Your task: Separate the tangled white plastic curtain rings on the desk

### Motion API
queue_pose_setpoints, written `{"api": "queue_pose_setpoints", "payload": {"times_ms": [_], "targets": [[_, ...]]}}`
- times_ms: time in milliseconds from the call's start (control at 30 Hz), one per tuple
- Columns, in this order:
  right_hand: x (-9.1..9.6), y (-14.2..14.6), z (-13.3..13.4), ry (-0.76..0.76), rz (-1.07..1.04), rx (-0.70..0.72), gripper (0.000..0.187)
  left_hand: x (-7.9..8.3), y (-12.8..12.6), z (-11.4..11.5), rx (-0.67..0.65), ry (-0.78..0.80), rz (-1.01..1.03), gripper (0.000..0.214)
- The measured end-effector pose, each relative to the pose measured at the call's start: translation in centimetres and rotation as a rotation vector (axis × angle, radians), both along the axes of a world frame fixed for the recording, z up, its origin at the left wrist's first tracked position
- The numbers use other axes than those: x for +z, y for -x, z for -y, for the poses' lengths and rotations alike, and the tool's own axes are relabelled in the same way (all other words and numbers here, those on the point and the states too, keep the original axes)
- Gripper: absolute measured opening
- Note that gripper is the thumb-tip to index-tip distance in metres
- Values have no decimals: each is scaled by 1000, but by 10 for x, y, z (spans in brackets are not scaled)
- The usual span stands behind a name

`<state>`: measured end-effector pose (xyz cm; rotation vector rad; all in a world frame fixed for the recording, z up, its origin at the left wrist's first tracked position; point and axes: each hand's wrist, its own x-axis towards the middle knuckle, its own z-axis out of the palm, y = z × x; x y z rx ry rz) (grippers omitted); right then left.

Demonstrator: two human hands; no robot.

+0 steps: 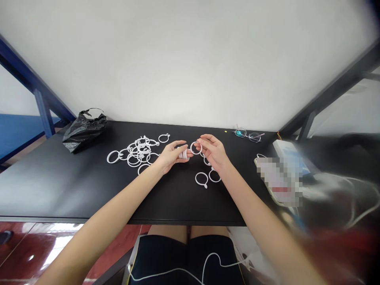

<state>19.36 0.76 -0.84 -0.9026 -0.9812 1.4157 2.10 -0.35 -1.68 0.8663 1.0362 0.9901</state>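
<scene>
My left hand (173, 156) is closed around a stack of white plastic rings (183, 154), edges facing right. Close beside it, my right hand (212, 150) pinches a single white ring (196, 148) between thumb and fingers, its round opening facing me. A loose pile of similar rings (141, 150), each with a small tab, lies on the table left of my left hand. Below my right hand rest a few more, among them one ring (202, 179) near the front; others there are partly hidden by the hand.
On the black table (97, 190), a crumpled black plastic bag (86, 128) stands at the back left. Eyeglasses (247, 134) lie at the back right. A phone (276, 182), blurred out, and a white box (289, 156) are at the right. A white cable (178, 270) crosses my lap.
</scene>
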Motion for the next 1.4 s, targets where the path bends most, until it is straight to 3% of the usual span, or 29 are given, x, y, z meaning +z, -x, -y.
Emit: {"api": "queue_pose_setpoints", "payload": {"times_ms": [233, 333, 467, 600, 733, 867, 1033, 1167, 1400], "targets": [[0, 1, 2, 14, 35, 21, 38, 5, 2, 0, -85, 21, 102, 39], [-2, 2, 3, -10, 83, 4, 33, 4, 3, -2, -61, -8, 119, 39], [-5, 4, 5, -109, 263, -70, 26, 2, 5, -3, -34, -20, 158, 41], [-4, 9, 11, -205, 350, -64, 26, 6, 7, 0, -150, -134, 193, 41], [-2, 13, 15, -112, 317, 33, 33, 9, 5, 5, -279, -316, 41, 30], [0, 14, 15, 20, 216, 178, 37, 7, -2, 13, -304, -574, -222, 26], [3, 10, 15, 80, 209, 289, 34, 7, -8, 26, -361, -902, -574, 26], [3, 8, 16, 147, 169, 331, 31, 10, -13, 30, -432, -1007, -649, 24], [3, 13, 19, 142, 146, 191, 31, 10, -15, 30, -437, -974, -570, 21]]}}
